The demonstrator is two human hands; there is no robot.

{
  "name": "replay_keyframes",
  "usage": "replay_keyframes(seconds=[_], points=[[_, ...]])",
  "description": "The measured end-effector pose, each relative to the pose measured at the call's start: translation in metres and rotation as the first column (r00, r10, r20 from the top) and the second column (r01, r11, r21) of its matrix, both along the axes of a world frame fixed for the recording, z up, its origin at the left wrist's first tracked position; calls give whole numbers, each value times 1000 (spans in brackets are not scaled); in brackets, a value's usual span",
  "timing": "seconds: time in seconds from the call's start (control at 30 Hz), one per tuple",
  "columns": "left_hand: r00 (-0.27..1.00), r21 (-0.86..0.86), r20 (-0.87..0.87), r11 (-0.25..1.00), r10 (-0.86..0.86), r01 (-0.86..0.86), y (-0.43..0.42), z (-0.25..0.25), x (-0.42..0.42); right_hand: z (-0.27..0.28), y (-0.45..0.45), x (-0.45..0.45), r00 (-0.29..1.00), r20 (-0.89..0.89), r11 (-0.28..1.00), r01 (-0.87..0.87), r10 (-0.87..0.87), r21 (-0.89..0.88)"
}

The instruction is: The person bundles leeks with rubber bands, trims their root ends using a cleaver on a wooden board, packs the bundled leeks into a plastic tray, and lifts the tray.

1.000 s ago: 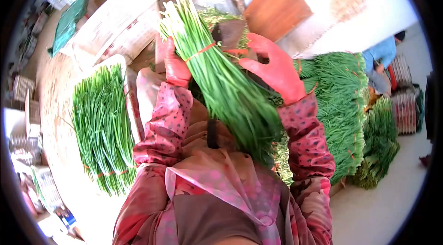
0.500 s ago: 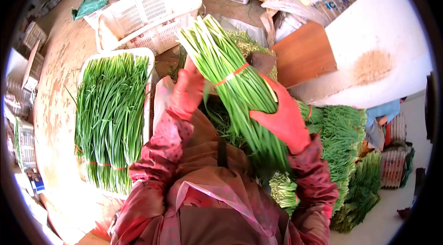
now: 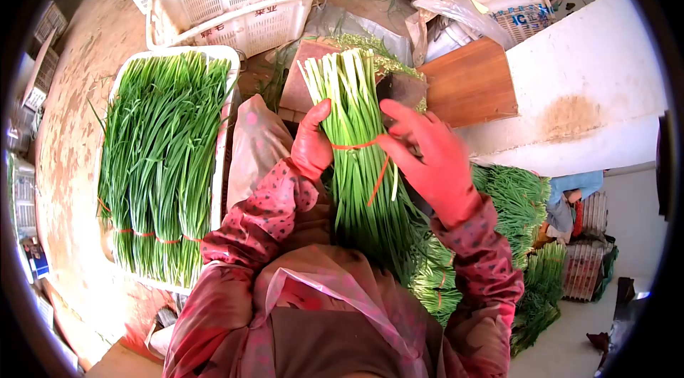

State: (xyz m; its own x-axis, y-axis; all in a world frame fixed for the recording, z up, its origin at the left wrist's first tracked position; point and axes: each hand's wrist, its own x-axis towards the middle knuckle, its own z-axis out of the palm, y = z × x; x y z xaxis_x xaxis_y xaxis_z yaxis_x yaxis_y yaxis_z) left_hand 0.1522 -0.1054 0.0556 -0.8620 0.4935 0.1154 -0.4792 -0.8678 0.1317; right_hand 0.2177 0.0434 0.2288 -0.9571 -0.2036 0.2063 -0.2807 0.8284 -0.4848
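Note:
A thick bunch of garlic chives (image 3: 349, 107) stands nearly upright before me, pale stem ends away from me and green leaves toward my lap. My left hand (image 3: 311, 143), in a red glove, is wrapped round its left side. On the other side my right hand (image 3: 434, 164), gloved alike, pinches an orange tie (image 3: 356, 145) between thumb and finger. This tie runs across the front of the stems, and a loose end hangs down over the leaves. The back of the bunch is hidden.
At left a white crate (image 3: 231, 68) holds several tied bunches. An empty white basket (image 3: 235, 11) stands behind it. More chives (image 3: 509, 200) are heaped at right, below a brown board (image 3: 470, 82) and a white slab (image 3: 598, 86). Part of another person (image 3: 570, 193) shows far right.
The bunch has swung from a slant to nearly upright and come down a little. My left hand has closed on it, while my right hand has gone from its leaves to the tie.

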Motion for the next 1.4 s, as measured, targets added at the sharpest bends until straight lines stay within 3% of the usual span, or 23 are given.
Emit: replay_keyframes(seconds=[0.03,0.1,0.13,0.23,0.3,0.33,0.4,0.43,0.5,0.53,0.67,0.73,0.97,1.03,1.07,1.1,1.13,1.17,1.23,1.27,1.3,1.37,1.4], points=[[999,35,-9,998,-46,47,-2,4,0,-1,-9,-9,1000,-3,1000,1,-1,3],[999,8,-5,999,-45,45,1,8,0,-3,-17,-32,962,-259,986,-48,88,159],[999,-41,-1,998,-40,40,2,9,2,-9,-14,-50,962,-258,986,-42,84,162],[999,-107,46,994,-25,30,9,26,5,-12,0,-109,876,-390,950,-197,282,244],[999,-222,8,975,-33,34,9,32,8,17,6,-127,963,-212,984,151,-168,-94],[999,-256,20,966,40,-33,12,35,8,28,2,-123,965,-211,986,141,-158,-92],[997,-302,17,951,75,-66,12,41,10,40,-6,-101,929,-338,982,-178,149,-57],[994,-323,-9,941,108,-105,14,43,9,38,-8,-96,929,-337,982,-180,152,-53],[993,-327,-6,938,120,-116,14,52,11,27,-10,-91,785,-377,860,-373,492,348],[991,-336,0,933,133,-125,15,55,13,21,-9,-91,794,-327,830,-360,513,427],[995,-357,-19,929,98,-98,17,52,12,11,2,-101,848,-223,808,-329,481,490],[992,-454,-27,883,119,-119,20,50,12,12,5,-104,814,-223,738,-324,536,592],[994,-423,25,902,107,-86,23,54,13,9,9,-109,784,-64,516,-342,617,786],[995,-472,17,878,96,-77,22,56,14,2,15,-108,822,-289,836,-351,490,421],[994,-491,-2,866,110,-97,23,60,16,3,17,-112,822,-289,836,-352,492,422],[994,-489,-5,867,113,-101,24,63,16,7,18,-118,972,-141,982,-185,187,25],[994,-508,-10,855,112,-101,24,65,17,11,18,-122,989,131,941,105,-66,-323],[994,-528,-14,843,112,-102,24,68,17,14,19,-122,990,130,941,101,-62,-323],[992,-529,-17,840,127,-117,23,77,20,28,12,-120,991,132,985,9,14,-170],[991,-552,-22,825,130,-121,24,77,19,28,4,-111,978,-36,974,-210,207,-91],[991,-574,-24,809,132,-122,25,77,19,21,-3,-107,977,-34,973,-211,209,-89],[995,-618,-8,782,101,-84,27,74,21,-2,-6,-103,890,-246,898,-299,384,322],[992,-614,-47,780,119,-122,31,72,23,-10,-4,-110,956,-124,920,-214,266,328]])
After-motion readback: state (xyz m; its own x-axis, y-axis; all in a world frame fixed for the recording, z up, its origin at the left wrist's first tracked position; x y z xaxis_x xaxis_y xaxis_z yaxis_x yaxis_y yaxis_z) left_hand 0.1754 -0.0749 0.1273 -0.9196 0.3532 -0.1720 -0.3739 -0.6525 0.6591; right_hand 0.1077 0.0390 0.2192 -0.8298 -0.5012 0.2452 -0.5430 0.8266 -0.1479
